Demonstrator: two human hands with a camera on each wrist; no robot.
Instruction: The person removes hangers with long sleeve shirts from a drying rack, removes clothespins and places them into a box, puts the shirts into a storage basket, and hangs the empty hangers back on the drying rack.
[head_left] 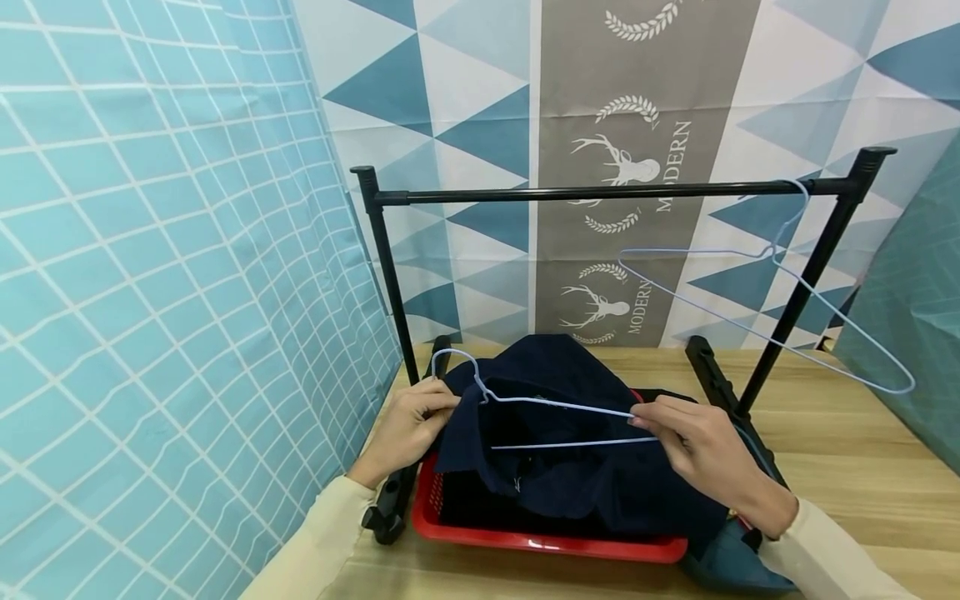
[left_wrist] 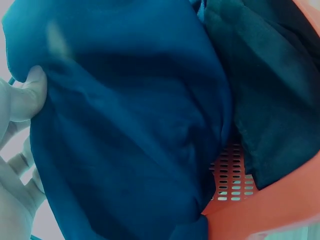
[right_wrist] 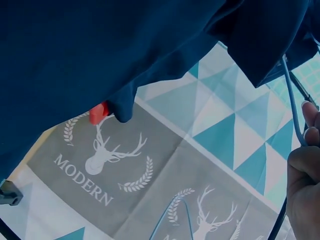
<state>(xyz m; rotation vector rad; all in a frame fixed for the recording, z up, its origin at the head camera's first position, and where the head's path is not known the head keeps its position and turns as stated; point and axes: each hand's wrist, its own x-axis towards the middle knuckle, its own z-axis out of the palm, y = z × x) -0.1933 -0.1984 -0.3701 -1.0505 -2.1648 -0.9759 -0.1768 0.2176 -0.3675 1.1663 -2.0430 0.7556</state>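
My left hand (head_left: pixel 414 418) pinches the edge of a dark navy garment (head_left: pixel 577 492) near its collar. In the left wrist view the thumb presses the navy cloth (left_wrist: pixel 130 130) from its outer side. A pale blue wire hanger (head_left: pixel 558 405) lies partly inside the garment, its hook standing up beside my left hand. The hanger's far-left end is hidden in the cloth. My right hand (head_left: pixel 701 446) grips the hanger by its right end; in the right wrist view curled fingers (right_wrist: pixel 311 136) hold the wire.
Beneath the garment a red perforated basket (head_left: pixel 547 546) holds more dark cloth. A black clothes rack (head_left: pixel 600 193) stands behind, with a second pale blue hanger (head_left: pixel 772 250) hooked on the right of its bar. Bluish cloth (head_left: pixel 738 562) lies at the basket's right. Wooden tabletop (head_left: pixel 862 467) extends rightward.
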